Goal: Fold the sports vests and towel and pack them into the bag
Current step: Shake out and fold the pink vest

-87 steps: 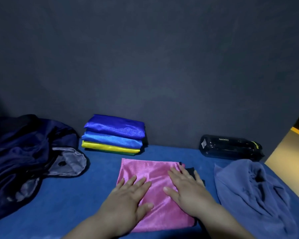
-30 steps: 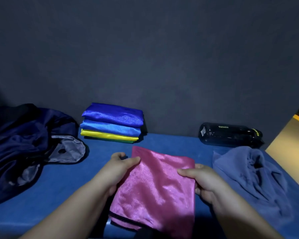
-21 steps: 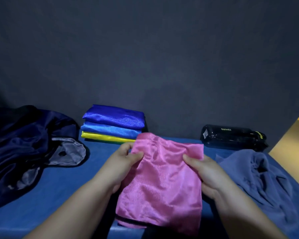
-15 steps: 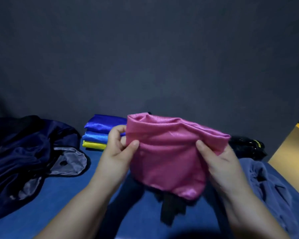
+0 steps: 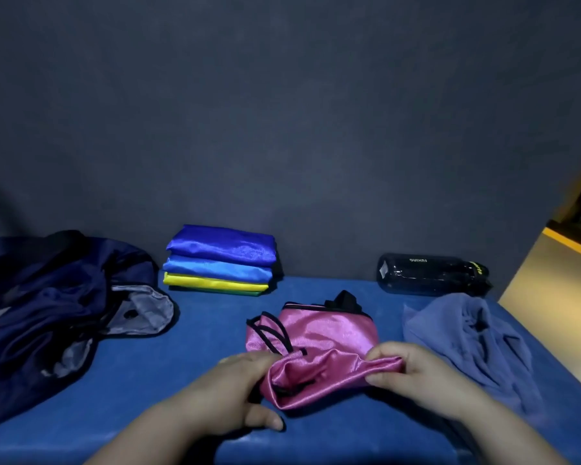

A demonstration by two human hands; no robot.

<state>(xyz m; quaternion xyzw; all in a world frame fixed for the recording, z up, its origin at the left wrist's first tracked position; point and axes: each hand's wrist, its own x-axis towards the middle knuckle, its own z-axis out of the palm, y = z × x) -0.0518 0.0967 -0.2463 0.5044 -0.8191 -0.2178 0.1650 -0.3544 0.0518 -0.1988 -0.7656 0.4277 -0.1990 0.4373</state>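
pink vest (image 5: 329, 337) black trim; stack (image 5: 220, 260) royal blue, light blue, yellow; navy bag (image 5: 47, 307) grey lining; slate-blue towel (image 5: 473, 337); black bottle (image 5: 430, 275).

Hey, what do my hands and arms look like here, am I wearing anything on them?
Nothing is worn that the view shows. The left hand and right hand have no gloves, and no rings are visible. The left forearm and right forearm are uncovered to the frame's edge: no sleeves, watch or bracelet.

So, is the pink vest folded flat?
No, bunched up. The pink vest lies rumpled, its black trim looping loose at the left, while the left hand and right hand grip its near edge.
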